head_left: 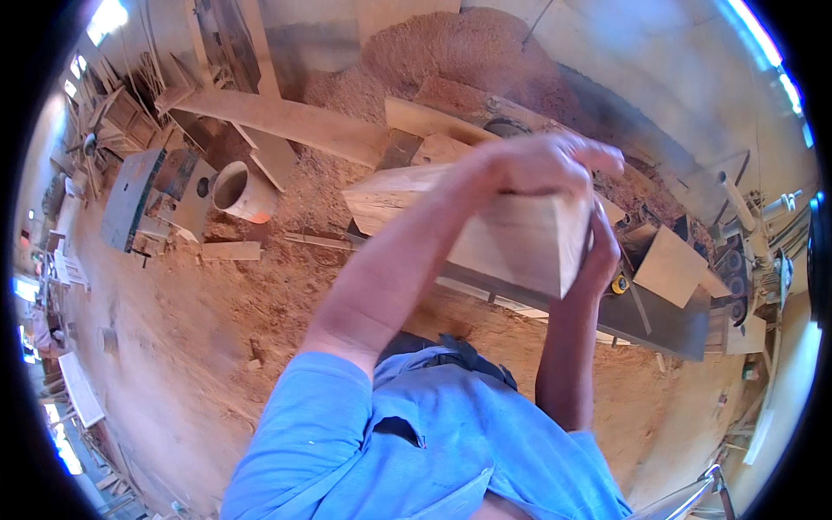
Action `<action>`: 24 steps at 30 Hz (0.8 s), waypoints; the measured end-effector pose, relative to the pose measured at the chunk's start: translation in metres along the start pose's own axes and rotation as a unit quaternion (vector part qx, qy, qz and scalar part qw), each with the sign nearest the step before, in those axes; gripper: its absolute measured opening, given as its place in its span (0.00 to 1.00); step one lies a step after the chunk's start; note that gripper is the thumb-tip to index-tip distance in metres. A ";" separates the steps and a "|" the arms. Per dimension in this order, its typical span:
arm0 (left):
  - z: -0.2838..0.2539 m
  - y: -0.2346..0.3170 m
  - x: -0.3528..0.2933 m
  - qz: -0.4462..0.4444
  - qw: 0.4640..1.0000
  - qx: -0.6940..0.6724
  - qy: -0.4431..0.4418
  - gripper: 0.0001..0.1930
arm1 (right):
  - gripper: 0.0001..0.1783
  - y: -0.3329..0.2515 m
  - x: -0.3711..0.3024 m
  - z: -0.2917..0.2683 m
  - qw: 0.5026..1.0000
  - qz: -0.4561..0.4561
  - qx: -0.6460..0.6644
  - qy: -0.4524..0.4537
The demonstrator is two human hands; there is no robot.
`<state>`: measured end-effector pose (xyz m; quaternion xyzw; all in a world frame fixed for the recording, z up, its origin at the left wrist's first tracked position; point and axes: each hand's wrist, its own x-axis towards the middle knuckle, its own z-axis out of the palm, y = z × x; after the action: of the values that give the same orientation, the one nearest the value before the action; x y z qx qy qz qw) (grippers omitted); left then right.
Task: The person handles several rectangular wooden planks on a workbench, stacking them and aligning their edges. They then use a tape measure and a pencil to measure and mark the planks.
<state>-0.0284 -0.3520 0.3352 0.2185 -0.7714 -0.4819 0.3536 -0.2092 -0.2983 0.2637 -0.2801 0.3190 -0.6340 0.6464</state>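
Observation:
A thick pale wooden board (511,238) stands tilted over a dark-topped bench in front of me, its narrow end toward the right. My left hand (546,165) reaches across to the board's upper right corner, its fingers bent over the top edge and partly hidden. Lower on that same end, my right hand (602,251) grips the board from the right side, thumb and fingers along the edge. Just right of this hand, a yellow and black tape measure (619,283) lies on the bench (663,328).
Behind the bench rises a large sawdust heap (468,52). A dusty white bucket (245,195) stands at the left, near a long plank (286,126) and a dark panel (130,199). Toward the right, a square wooden panel (672,267) rests on the bench. Sawdust covers the floor.

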 end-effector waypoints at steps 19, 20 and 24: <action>0.028 -0.185 -0.225 -0.252 0.778 0.227 0.529 0.25 | 0.18 0.127 -0.085 -0.264 0.950 0.060 0.273 0.142; 0.014 -0.192 -0.244 -0.255 0.760 0.205 0.561 0.26 | 0.19 0.133 -0.086 -0.274 0.952 0.056 0.281 0.108; -0.020 -0.241 -0.292 -0.312 0.698 0.041 0.643 0.29 | 0.20 0.144 -0.085 -0.293 0.959 0.046 0.271 0.062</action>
<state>0.1773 -0.2719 0.0266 0.7177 -0.2630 -0.2742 0.5836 -0.3408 -0.1958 -0.0291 -0.0395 0.1873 -0.6823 0.7056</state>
